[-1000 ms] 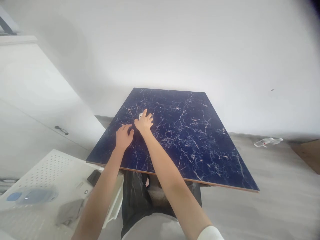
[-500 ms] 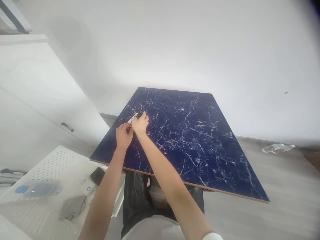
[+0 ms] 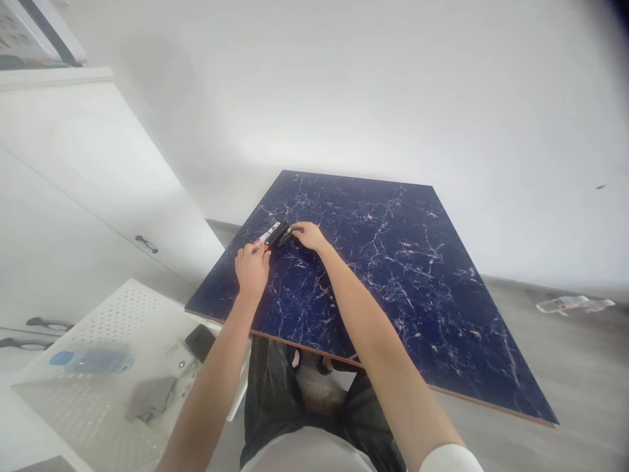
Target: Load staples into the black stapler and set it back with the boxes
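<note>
A small black box (image 3: 278, 235) with a white and red label and a touch of orange lies on the blue marble-patterned tabletop (image 3: 373, 262), left of its middle. My left hand (image 3: 253, 267) is closed around the near end of this box. At its far right side, my right hand (image 3: 308, 235) pinches a thin dark stick-like piece (image 3: 297, 230). Other slender dark pieces show between the box and my right fingers, too small to name.
To the left, a white perforated surface (image 3: 105, 321) bears a plastic bottle (image 3: 101, 360), a phone (image 3: 200, 342) and a grey cloth (image 3: 152, 398). White cabinets (image 3: 88, 177) stand beyond it. A clear plastic bottle (image 3: 572, 305) lies on the floor at right.
My right hand has moved right, off the top of the box, which now shows more fully. My left hand still grips its near end. The view has shifted slightly left.
</note>
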